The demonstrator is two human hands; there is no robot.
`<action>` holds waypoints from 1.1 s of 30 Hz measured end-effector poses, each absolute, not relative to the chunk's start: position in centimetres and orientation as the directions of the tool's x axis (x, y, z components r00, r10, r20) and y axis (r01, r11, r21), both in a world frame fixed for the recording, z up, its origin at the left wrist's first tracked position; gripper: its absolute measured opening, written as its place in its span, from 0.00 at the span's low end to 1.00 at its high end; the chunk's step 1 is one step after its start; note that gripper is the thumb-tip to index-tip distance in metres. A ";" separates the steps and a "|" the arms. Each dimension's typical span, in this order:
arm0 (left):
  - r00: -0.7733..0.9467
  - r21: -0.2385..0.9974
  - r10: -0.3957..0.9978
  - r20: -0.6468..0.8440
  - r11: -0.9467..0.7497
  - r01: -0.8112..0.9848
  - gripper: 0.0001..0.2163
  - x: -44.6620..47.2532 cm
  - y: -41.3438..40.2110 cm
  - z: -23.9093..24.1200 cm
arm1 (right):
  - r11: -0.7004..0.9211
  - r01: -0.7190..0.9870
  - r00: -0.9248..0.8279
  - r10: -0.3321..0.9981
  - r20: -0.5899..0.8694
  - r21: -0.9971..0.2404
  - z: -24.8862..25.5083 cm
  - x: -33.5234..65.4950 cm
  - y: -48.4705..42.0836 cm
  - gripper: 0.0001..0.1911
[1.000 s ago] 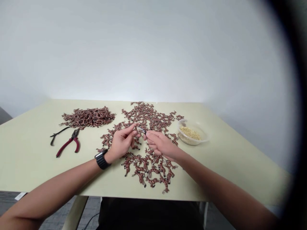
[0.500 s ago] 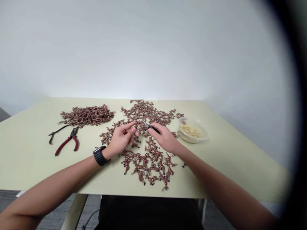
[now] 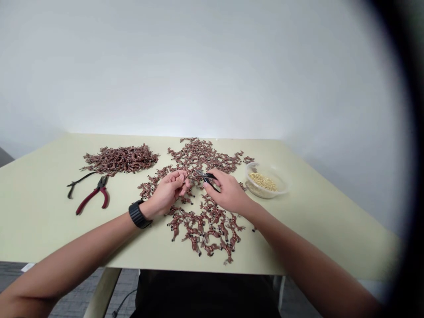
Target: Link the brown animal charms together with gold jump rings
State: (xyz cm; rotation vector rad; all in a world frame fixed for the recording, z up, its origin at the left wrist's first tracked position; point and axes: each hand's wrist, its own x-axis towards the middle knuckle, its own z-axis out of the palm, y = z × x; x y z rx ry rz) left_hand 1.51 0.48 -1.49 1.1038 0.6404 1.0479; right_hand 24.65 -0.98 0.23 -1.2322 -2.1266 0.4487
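Left hand [image 3: 168, 191] curls, its grip and any contents unclear; right hand [image 3: 229, 190] wraps its grip around spread black pliers [image 3: 210, 176], over brown deer-like figures [image 3: 198, 152] on the worktop [image 3: 318, 229]. Apparently mid plier work, next calling for steady tips.

We take this for an indoor workroom or a corner of an office; which of the two, we cannot tell. Handwork shows on the pale yellow table [image 3: 318, 212]: red-handled pliers [image 3: 101, 184] between eight and nine o'clock, a heap of brown animal figures [image 3: 121, 160] at nine, more of them spread at six, and a clear tub [image 3: 258, 191] of gold-coloured bits [image 3: 263, 181] at four. The plain pale wall [image 3: 212, 75] at twelve, with grey floor [image 3: 125, 279] and black cable [image 3: 124, 301] at seven, looks office-like to us.
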 end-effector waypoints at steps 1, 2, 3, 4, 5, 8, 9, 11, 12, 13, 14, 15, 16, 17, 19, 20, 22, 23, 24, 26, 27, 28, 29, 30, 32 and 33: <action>0.421 0.930 0.905 0.068 0.095 -0.356 0.05 1.5 0.5 -1.5 | 0.503 0.648 -0.363 0.864 0.349 -0.571 0.2 24.7 -1.0 0.14; 0.439 0.926 0.896 0.065 0.110 -0.361 0.03 1.4 0.6 -1.6 | 0.501 0.647 -0.365 0.866 0.343 -0.575 0.3 24.7 -1.0 0.14; 0.455 0.922 0.888 0.062 0.124 -0.368 0.03 1.4 0.6 -1.6 | 0.494 0.644 -0.366 0.869 0.332 -0.584 0.3 24.7 -1.0 0.15; 0.467 0.917 0.883 0.057 0.138 -0.373 0.03 1.4 0.6 -1.6 | 0.486 0.635 -0.373 0.874 0.312 -0.601 0.4 24.7 -1.0 0.15; 0.473 0.914 0.880 0.054 0.147 -0.378 0.05 1.4 0.6 -1.7 | 0.475 0.621 -0.384 0.878 0.286 -0.624 0.4 24.7 -1.1 0.15; 0.470 0.915 0.881 0.047 0.151 -0.374 0.08 1.4 0.7 -1.6 | 0.444 0.563 -0.437 0.876 0.205 -0.697 0.7 24.6 -1.4 0.15; 0.470 0.917 0.881 0.047 0.149 -0.370 0.08 1.4 0.6 -1.5 | 0.441 0.543 -0.457 0.869 0.188 -0.714 0.8 24.5 -1.5 0.14; 0.473 0.920 0.880 0.049 0.145 -0.365 0.08 1.4 0.6 -1.4 | 0.435 0.517 -0.484 0.859 0.167 -0.737 0.9 24.4 -1.6 0.14; 0.473 0.920 0.880 0.049 0.143 -0.364 0.08 1.4 0.6 -1.4 | 0.430 0.509 -0.493 0.856 0.158 -0.746 1.0 24.4 -1.7 0.14; 0.471 0.921 0.881 0.048 0.143 -0.363 0.08 1.4 0.6 -1.4 | 0.424 0.503 -0.496 0.855 0.150 -0.753 1.0 24.3 -1.8 0.14; 0.470 0.921 0.882 0.046 0.144 -0.361 0.08 1.4 0.6 -1.5 | 0.417 0.500 -0.497 0.856 0.143 -0.759 1.0 24.3 -1.8 0.14; 0.468 0.922 0.883 0.044 0.145 -0.359 0.09 1.4 0.6 -1.5 | 0.411 0.498 -0.498 0.857 0.136 -0.764 1.0 24.2 -1.8 0.14; 0.467 0.923 0.883 0.042 0.144 -0.356 0.09 1.4 0.6 -1.5 | 0.407 0.496 -0.499 0.856 0.132 -0.767 1.0 24.2 -1.8 0.14; 0.468 0.924 0.883 0.042 0.143 -0.354 0.09 1.4 0.6 -1.6 | 0.405 0.493 -0.503 0.855 0.128 -0.770 1.0 24.2 -1.8 0.14; 0.470 0.926 0.882 0.043 0.142 -0.349 0.09 1.4 0.6 -1.5 | 0.405 0.488 -0.511 0.850 0.123 -0.774 1.1 24.3 -1.8 0.14; 0.471 0.926 0.881 0.044 0.141 -0.350 0.09 1.4 0.5 -1.5 | 0.406 0.486 -0.514 0.849 0.122 -0.774 1.1 24.3 -1.8 0.14; 0.472 0.925 0.881 0.044 0.142 -0.353 0.09 1.5 0.5 -1.4 | 0.408 0.487 -0.514 0.849 0.124 -0.773 1.2 24.4 -1.8 0.14; 0.471 0.924 0.881 0.045 0.143 -0.355 0.08 1.5 0.4 -1.3 | 0.409 0.488 -0.511 0.850 0.127 -0.771 1.1 24.4 -1.8 0.14; 0.471 0.923 0.881 0.045 0.143 -0.356 0.08 1.5 0.4 -1.3 | 0.411 0.491 -0.508 0.852 0.131 -0.768 1.1 24.4 -1.7 0.14; 0.471 0.923 0.881 0.044 0.145 -0.357 0.08 1.5 0.4 -1.2 | 0.417 0.498 -0.500 0.854 0.142 -0.760 1.0 24.3 -1.7 0.14; 0.471 0.923 0.881 0.043 0.146 -0.357 0.08 1.5 0.4 -1.2 | 0.422 0.501 -0.496 0.855 0.149 -0.755 1.0 24.3 -1.6 0.13; 0.474 0.923 0.880 0.043 0.146 -0.356 0.08 1.5 0.4 -1.2 | 0.428 0.504 -0.494 0.856 0.156 -0.751 0.9 24.3 -1.6 0.13; 0.476 0.924 0.879 0.043 0.147 -0.354 0.08 1.5 0.4 -1.2 | 0.431 0.505 -0.493 0.855 0.160 -0.748 0.9 24.3 -1.6 0.13; 0.477 0.924 0.878 0.041 0.148 -0.352 0.08 1.5 0.4 -1.3 | 0.433 0.505 -0.495 0.854 0.161 -0.747 0.9 24.3 -1.6 0.14; 0.474 0.925 0.880 0.032 0.153 -0.347 0.08 1.4 0.4 -1.3 | 0.433 0.504 -0.500 0.852 0.156 -0.747 0.9 24.4 -1.6 0.14; 0.472 0.925 0.881 0.027 0.157 -0.346 0.08 1.4 0.4 -1.3 | 0.431 0.501 -0.505 0.850 0.151 -0.750 0.9 24.4 -1.6 0.14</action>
